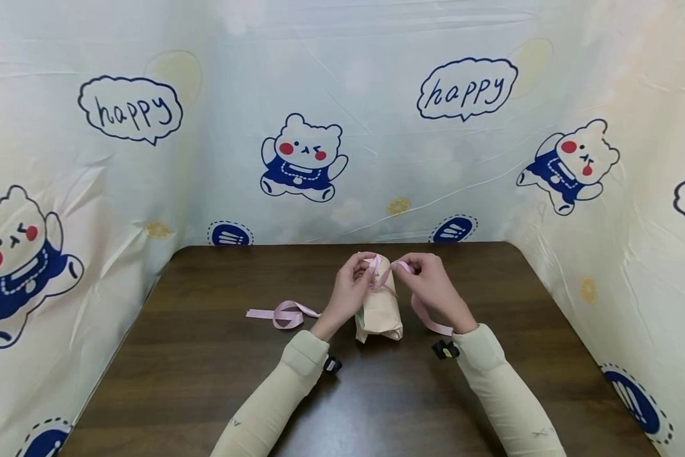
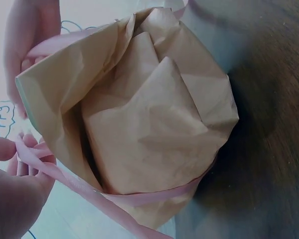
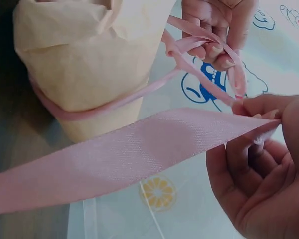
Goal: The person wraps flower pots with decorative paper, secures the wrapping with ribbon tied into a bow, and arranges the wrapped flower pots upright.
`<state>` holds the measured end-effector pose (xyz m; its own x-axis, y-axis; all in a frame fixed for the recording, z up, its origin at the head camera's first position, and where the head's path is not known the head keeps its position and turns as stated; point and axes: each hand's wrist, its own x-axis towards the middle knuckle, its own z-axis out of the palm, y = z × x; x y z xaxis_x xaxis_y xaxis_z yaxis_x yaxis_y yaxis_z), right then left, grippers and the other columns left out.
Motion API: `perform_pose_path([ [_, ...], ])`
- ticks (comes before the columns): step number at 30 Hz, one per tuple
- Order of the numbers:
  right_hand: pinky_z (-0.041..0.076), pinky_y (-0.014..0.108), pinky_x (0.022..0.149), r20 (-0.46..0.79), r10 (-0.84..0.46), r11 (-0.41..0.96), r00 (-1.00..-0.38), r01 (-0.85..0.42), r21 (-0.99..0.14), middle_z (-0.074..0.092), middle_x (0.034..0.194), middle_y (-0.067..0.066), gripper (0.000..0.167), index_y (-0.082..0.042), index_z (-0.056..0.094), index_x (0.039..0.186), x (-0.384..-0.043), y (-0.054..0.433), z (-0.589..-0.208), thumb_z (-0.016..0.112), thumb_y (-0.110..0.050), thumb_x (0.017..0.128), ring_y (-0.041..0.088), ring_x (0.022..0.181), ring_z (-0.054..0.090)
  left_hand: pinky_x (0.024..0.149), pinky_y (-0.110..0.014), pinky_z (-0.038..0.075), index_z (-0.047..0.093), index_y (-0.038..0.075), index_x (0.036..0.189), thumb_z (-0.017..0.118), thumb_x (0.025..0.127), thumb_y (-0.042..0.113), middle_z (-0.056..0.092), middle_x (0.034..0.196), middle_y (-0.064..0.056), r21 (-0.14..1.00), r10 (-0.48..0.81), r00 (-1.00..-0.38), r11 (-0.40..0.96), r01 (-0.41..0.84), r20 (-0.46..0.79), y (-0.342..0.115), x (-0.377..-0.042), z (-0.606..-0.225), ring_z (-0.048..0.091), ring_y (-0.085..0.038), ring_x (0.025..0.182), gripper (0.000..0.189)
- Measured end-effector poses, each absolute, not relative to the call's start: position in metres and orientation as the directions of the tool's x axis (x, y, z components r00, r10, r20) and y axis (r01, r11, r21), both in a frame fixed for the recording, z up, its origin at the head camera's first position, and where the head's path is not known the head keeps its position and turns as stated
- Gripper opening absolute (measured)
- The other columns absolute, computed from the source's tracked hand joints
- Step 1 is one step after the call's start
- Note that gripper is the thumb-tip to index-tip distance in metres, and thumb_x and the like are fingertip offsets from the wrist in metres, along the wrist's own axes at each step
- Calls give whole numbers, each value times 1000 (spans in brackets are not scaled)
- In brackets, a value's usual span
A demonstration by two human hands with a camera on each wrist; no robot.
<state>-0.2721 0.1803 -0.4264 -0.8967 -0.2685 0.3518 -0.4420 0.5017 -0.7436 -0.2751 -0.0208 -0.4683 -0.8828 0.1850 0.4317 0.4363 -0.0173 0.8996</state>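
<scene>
A package wrapped in tan paper point(image 1: 379, 315) lies on the table, its folded end facing the left wrist camera. Pink ribbon point(image 3: 134, 152) runs round it and crosses in a loose knot on its upper side. My left hand point(image 1: 350, 285) pinches a loop of that ribbon just left of the knot. On the other side my right hand point(image 1: 430, 285) pinches ribbon between thumb and fingertips, with a long tail hanging past the wrist. In the right wrist view the ribbon stretches between both hands, and the wrapped paper point(image 3: 84, 64) stands beside them.
A ribbon tail point(image 1: 285, 314) lies curled on the dark wooden table point(image 1: 205, 381), left of the package. Behind and at both sides hangs a pale cloth point(image 1: 365, 178) printed with bears and the word "happy". A small black device sits at each wrist.
</scene>
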Motion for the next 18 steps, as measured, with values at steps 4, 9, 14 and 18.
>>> perform_pose_path([
  [4, 31, 25, 51, 341, -224, 514, -913, -408, -755, 40, 60, -3, 21, -7, 74, 90, -279, 172, -423, 67, -25, 99, 11, 50, 33, 71, -19, 50, 48, -3, 136, 57, 101, -2, 67, 95, -28, 900, 207, -878, -26, 436, 432, -21, -276, -471, 64, -39, 83, 35],
  [9, 30, 25, 48, 328, -212, 504, -921, -390, -771, 44, 60, -1, 19, -10, 74, 89, -285, 163, -418, 67, -25, 99, 12, 48, 32, 72, -20, 53, 46, 2, 143, 60, 101, 3, 71, 93, -20, 878, 255, -869, 118, 464, 425, -20, -276, -469, 69, -32, 82, 44],
  [14, 33, 24, 48, 342, -281, 513, -897, -442, -736, 55, 65, 2, 18, -8, 76, 93, -286, 154, -411, 66, -22, 99, 12, 48, 37, 71, -23, 53, 49, 1, 146, 59, 102, 4, 70, 94, -14, 852, 280, -873, 239, 465, 398, -17, -277, -465, 65, -19, 80, 46],
  [18, 36, 25, 50, 334, -385, 489, -860, -497, -717, 58, 66, 1, 17, -10, 77, 98, -279, 149, -407, 64, -21, 101, 13, 51, 41, 70, -21, 52, 54, -1, 142, 56, 102, 0, 72, 99, -16, 864, 256, -876, 200, 462, 409, -15, -283, -469, 65, -17, 81, 40],
])
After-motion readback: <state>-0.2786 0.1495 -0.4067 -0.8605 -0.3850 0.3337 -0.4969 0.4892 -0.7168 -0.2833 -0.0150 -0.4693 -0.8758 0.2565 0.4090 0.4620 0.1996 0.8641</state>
